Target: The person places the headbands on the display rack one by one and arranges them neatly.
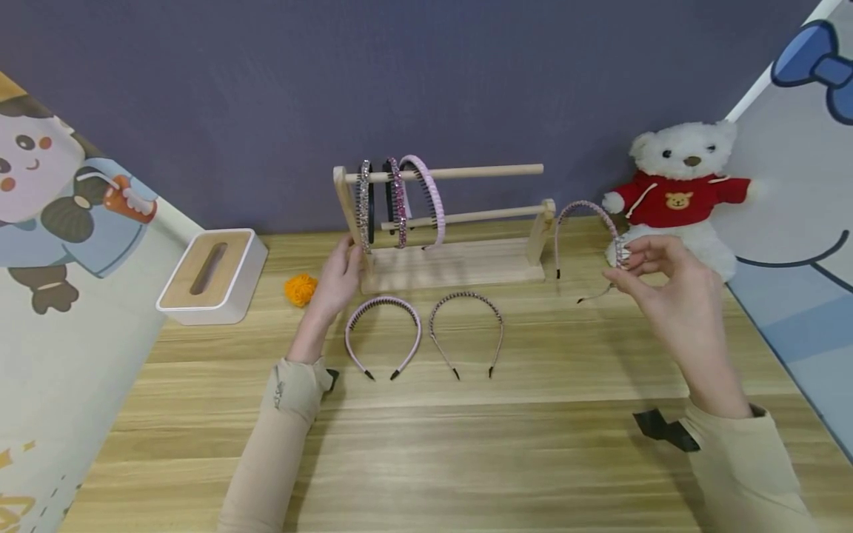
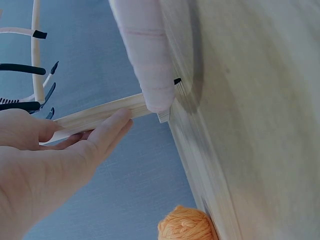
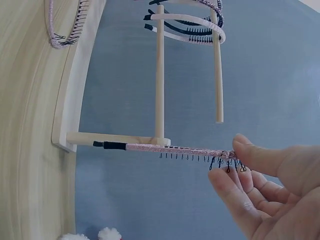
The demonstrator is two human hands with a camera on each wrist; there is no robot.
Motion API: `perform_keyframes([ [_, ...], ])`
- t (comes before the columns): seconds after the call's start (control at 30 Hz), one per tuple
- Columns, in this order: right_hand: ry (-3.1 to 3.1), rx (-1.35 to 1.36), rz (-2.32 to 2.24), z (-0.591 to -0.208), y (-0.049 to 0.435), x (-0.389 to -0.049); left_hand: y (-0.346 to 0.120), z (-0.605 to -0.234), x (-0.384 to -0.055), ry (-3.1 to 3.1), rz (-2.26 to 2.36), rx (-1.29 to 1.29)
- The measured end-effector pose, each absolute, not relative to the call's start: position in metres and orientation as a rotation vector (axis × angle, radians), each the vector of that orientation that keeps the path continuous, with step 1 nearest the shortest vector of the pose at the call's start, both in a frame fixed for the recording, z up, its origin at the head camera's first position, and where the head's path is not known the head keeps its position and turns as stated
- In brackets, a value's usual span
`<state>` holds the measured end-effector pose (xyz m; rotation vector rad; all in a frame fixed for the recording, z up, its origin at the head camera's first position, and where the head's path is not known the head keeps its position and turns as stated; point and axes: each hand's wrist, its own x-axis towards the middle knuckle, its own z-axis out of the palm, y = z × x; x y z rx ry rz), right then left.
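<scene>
My left hand [image 1: 338,275] grips the left upright of a wooden headband rack [image 1: 460,265]. Three headbands hang on its upper bar: a silver rhinestone headband [image 1: 363,203], a pink rhinestone headband [image 1: 400,200] and a pale pink headband [image 1: 435,198]. To the right of the rack, my right hand [image 1: 680,289] pinches a pink beaded headband [image 3: 175,149] between thumb and fingers, raised with its ends down; small teeth line its inner side. In front of the rack lie another pale pink headband [image 1: 384,299] and a darker beaded headband [image 1: 466,294].
An orange yarn ball [image 1: 300,289] sits left of my left hand. Farther left is a white tissue box [image 1: 245,285] with a wooden lid. Behind my right hand sits a white teddy bear [image 1: 680,203] in a red hoodie. A dark wall [image 1: 266,111] backs the wooden table [image 1: 466,459].
</scene>
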<state>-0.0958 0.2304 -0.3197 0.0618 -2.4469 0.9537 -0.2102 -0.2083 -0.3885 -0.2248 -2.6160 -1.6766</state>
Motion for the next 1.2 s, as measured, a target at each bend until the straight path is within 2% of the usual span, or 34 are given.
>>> perform_keyframes([
  [1.2,-2.288,0.049,1.04,-0.297,0.212,-0.1,-0.208,-0.387,-0.209,-2.629,-1.631,-0.206],
])
